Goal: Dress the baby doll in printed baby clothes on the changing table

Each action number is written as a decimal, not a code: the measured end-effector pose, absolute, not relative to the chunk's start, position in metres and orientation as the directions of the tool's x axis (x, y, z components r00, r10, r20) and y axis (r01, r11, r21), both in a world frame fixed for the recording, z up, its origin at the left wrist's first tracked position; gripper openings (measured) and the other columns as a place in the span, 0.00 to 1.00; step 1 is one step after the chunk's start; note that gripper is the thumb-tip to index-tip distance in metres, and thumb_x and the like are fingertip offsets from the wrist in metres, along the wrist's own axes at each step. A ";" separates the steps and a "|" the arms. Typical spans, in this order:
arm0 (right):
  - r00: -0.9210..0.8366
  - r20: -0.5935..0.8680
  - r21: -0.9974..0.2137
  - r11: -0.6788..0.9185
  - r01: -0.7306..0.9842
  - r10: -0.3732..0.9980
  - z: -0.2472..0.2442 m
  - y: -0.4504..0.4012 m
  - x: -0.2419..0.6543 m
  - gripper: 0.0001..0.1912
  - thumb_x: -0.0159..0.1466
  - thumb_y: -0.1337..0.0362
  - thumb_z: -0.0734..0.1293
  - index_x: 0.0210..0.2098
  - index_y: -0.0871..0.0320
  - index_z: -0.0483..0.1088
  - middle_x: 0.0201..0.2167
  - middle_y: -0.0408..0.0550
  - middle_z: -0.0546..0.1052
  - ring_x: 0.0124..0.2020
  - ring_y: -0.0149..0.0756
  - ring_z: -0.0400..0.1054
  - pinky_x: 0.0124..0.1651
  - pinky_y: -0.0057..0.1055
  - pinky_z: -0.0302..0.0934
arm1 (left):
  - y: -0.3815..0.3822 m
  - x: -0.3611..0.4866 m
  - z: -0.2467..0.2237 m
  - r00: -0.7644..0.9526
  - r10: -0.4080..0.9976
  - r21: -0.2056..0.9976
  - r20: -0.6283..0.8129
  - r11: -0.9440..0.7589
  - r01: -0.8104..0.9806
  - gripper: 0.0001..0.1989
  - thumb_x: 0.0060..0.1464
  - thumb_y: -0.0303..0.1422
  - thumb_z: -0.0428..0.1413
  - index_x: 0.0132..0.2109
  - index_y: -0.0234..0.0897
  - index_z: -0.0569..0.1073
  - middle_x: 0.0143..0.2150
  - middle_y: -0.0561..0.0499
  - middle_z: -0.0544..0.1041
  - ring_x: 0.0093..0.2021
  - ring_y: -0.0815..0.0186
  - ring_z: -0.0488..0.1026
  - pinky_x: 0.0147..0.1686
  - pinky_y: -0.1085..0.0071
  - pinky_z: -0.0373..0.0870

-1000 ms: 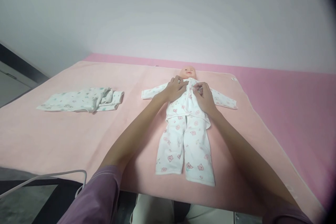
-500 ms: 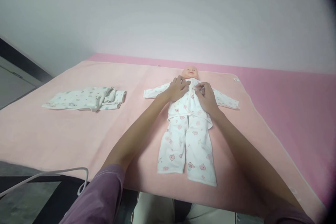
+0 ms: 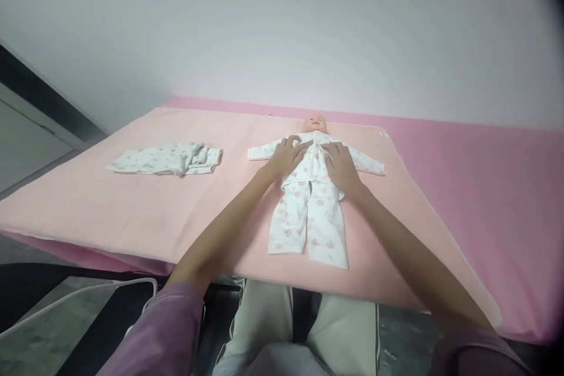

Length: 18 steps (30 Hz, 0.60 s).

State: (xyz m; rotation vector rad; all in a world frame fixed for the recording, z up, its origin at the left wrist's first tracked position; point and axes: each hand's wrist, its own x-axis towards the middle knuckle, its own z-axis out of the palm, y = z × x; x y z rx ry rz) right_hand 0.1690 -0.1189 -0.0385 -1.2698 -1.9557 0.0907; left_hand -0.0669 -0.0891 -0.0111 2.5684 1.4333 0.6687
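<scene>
A baby doll (image 3: 314,124) lies on its back, dressed in a white long-sleeved top (image 3: 309,170) and white trousers (image 3: 326,226) with small pink animal prints. Its sleeves stretch out to both sides. My left hand (image 3: 288,155) rests open on the left side of the chest, fingers spread over the fabric. On the chest's right side my right hand (image 3: 341,167) lies flat with its fingers extended. Both hands touch the top, one on each side of the front opening, and neither grips anything. The hands cover parts of the chest and shoulders.
A folded white garment with green prints (image 3: 154,160) lies to the left on the pale pink mat (image 3: 207,205). A darker pink cover (image 3: 476,188) shows at the right. A white partition (image 3: 282,35) stands behind, and a white cable (image 3: 88,288) hangs at lower left.
My right hand has gone from pinching at the front opening to lying flat on the chest. My left hand stays on the top. The camera view has shifted, showing more above the partition.
</scene>
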 end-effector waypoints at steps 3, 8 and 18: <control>-0.201 0.560 -0.443 0.496 0.747 0.803 -0.024 -0.185 0.169 0.27 0.77 0.64 0.59 0.73 0.56 0.68 0.68 0.61 0.75 0.67 0.60 0.66 0.73 0.65 0.60 | -0.166 -0.084 -0.002 0.376 0.850 0.344 0.368 -0.501 0.794 0.29 0.79 0.43 0.43 0.77 0.43 0.71 0.75 0.36 0.66 0.70 0.43 0.64 0.71 0.40 0.63; -0.242 0.617 -0.542 0.627 0.559 0.749 -0.040 -0.343 0.171 0.24 0.78 0.63 0.65 0.71 0.47 0.70 0.62 0.57 0.80 0.64 0.56 0.75 0.66 0.60 0.71 | -0.384 -0.138 -0.064 0.141 0.881 0.604 0.452 -0.419 0.678 0.23 0.74 0.46 0.50 0.65 0.48 0.80 0.62 0.39 0.80 0.64 0.46 0.75 0.68 0.43 0.71; -0.397 0.255 -0.793 0.425 0.435 0.882 -0.192 -0.536 0.167 0.11 0.80 0.62 0.64 0.56 0.51 0.77 0.44 0.51 0.85 0.39 0.43 0.80 0.47 0.44 0.76 | -0.702 -0.319 -0.259 -0.851 0.383 0.354 -0.359 0.900 0.256 0.28 0.53 0.62 0.59 0.40 0.43 0.68 0.49 0.37 0.81 0.64 0.33 0.79 0.58 0.46 0.79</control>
